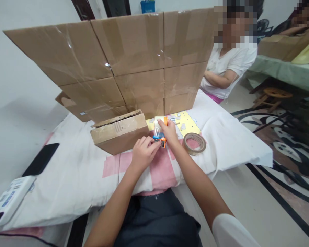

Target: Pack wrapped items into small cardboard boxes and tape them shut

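My right hand (170, 131) is wrapped round a tape dispenser (165, 121) with an orange and blue frame and a pale roll of tape in it. At the dispenser's near, dark-lipped end, the fingers of my left hand (143, 151) pinch together; whether they grip a loose end of tape is too small to make out. Just left of the dispenser, a closed flat cardboard box (121, 135) stands on its long side. A brown tape roll (195, 144) lies to the right of my right forearm.
A tall cardboard panel (139, 51) with taped seams stands behind the box. Under everything spreads a white and pink cloth (74, 171) on the table. At left lie a black phone-like slab (41, 159) and a white package (11, 200). Another person (228, 68) sits beyond the table's right end.
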The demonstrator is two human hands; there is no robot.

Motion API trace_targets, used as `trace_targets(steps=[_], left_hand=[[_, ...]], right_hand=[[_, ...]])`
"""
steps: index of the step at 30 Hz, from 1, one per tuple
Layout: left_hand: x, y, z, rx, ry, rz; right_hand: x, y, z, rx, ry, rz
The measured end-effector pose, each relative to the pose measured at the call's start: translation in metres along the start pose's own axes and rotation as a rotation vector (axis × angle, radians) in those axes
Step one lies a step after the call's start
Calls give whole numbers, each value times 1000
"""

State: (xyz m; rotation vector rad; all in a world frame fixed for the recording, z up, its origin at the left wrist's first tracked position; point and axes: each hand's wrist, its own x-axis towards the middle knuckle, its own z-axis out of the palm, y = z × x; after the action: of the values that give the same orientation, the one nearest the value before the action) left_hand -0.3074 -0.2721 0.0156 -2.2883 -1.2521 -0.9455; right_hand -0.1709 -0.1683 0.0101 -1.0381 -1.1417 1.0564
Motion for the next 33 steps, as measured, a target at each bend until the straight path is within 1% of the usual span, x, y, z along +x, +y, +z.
trace_targets(steps=[3,6,8,11,13,16,18,21,23,28,33], left_hand=[[3,5,-7,98,63,67],[4,13,-12,169,93,142],[4,18,-13,187,97,191],[2,23,-13,188,107,242],[0,23,-14,174,125,261],[-2,21,-17,166,138,284],[-3,21,-19,178,140,301],[-3,22,-20,186,133,319],[-3,24,-19,190,123,316],[-1,29,-18,191,126,316],[5,29,-17,177,147,329]], right_hand=[[3,2,1,94,-5,105],[5,2,2,151,43,176],[3,1,3,117,67,153],[0,1,4,87,58,105],[-1,1,4,93,62,96],[-1,0,4,114,99,91],[0,-4,4,130,56,87],[-3,-9,4,119,-83,63],[-5,-10,4,114,-103,50],[-5,-5,2,239,-68,52],[-1,-1,-4,215,97,29]])
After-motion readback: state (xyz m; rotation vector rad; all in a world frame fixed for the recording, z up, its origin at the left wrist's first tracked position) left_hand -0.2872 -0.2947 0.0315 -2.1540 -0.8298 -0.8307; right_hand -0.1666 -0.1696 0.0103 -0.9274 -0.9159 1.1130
